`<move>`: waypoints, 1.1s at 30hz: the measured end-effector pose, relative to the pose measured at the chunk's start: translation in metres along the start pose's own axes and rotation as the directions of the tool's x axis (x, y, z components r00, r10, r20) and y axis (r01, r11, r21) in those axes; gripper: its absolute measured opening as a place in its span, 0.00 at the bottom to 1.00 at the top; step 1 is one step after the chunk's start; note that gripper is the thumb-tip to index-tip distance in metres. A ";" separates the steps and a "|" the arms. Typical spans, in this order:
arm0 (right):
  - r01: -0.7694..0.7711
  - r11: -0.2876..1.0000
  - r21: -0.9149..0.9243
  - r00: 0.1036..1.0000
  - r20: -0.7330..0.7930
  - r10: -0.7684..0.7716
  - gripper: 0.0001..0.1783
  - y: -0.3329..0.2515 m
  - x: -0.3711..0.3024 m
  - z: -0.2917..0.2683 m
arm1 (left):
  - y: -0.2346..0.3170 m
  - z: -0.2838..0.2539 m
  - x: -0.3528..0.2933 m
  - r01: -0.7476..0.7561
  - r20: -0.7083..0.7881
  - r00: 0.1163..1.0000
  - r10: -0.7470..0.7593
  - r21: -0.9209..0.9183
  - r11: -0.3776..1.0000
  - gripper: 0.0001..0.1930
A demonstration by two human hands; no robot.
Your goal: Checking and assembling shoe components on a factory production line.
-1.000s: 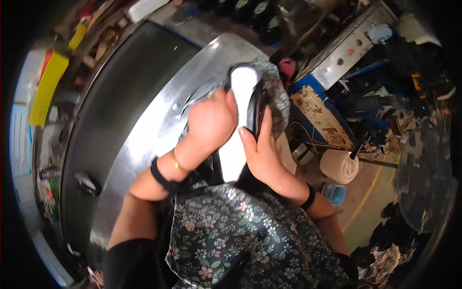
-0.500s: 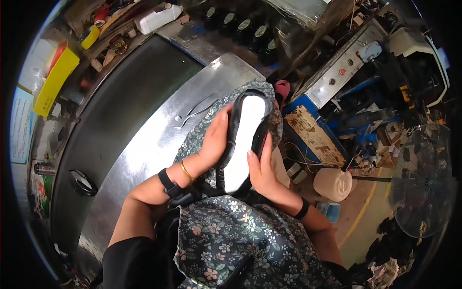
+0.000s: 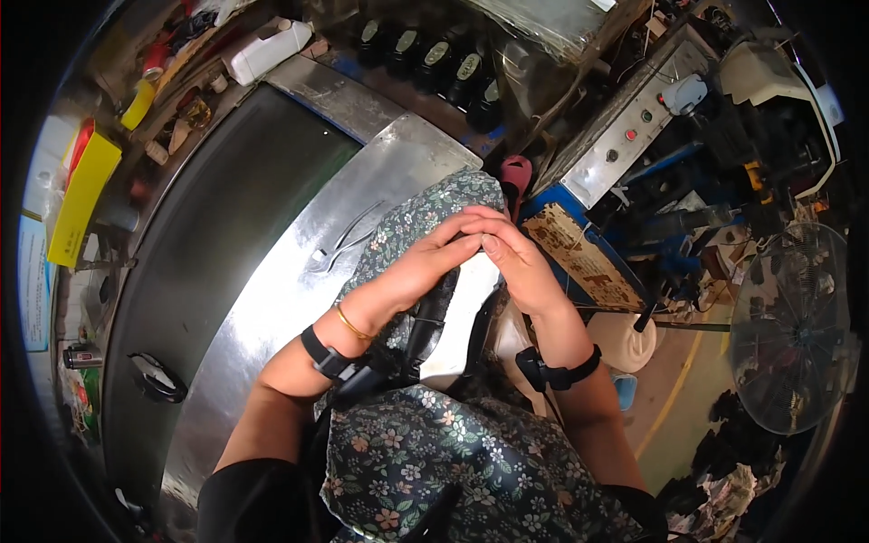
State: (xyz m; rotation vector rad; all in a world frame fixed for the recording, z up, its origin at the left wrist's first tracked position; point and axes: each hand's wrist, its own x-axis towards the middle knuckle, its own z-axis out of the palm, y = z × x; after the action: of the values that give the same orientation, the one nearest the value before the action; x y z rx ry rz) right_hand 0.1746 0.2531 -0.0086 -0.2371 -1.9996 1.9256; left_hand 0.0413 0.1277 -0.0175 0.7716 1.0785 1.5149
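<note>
A black shoe upper with a white sole side facing up (image 3: 462, 312) rests on the flowered cloth over my lap, its far end under my hands. My left hand (image 3: 436, 255) is wrapped over the left of that end, wearing a gold bangle and black wrist strap. From the right, my right hand (image 3: 523, 270) closes over the same end, its fingertips meeting the left ones. The fingers hide that end of the shoe. On the metal tabletop (image 3: 262, 317) to the left lies a slim, bent metal piece (image 3: 347, 242).
Beyond the tabletop runs a dark belt (image 3: 217, 208) with another black shoe (image 3: 156, 377) on it. Several black shoe-like pieces (image 3: 434, 60) stand at the back. On the right are a machine panel with buttons (image 3: 625, 136), a white jug (image 3: 625, 342) and a round fan (image 3: 792, 326).
Both hands have slid from the shoe's sides to its far end, where the fingers now meet over it. The shoe has shifted slightly toward me. The whole view has turned a little.
</note>
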 end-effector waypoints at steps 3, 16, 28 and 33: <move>-0.030 0.994 -0.106 0.988 -0.151 0.013 0.14 0.004 0.004 0.016 | -0.013 0.001 0.003 -0.091 -0.040 0.995 0.095 0.096 0.991 0.20; -0.128 0.941 -0.315 0.956 -0.292 0.033 0.20 -0.011 -0.012 0.018 | 0.002 -0.011 0.010 -0.101 0.082 0.993 0.080 0.289 0.952 0.24; -0.162 0.834 0.527 0.949 -0.149 0.279 0.43 -0.014 -0.077 -0.080 | 0.056 0.077 -0.027 -0.544 0.425 0.839 0.340 0.640 0.542 0.50; -0.566 0.732 0.380 0.800 0.039 0.598 0.45 -0.053 -0.156 -0.082 | 0.061 0.046 -0.023 -0.608 0.826 0.487 0.285 0.087 0.789 0.26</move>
State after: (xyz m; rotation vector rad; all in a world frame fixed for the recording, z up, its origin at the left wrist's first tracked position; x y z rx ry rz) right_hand 0.3546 0.2700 0.0233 -0.9272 -1.5526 2.5747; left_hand 0.0636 0.1146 0.0579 1.9265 0.4608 1.1359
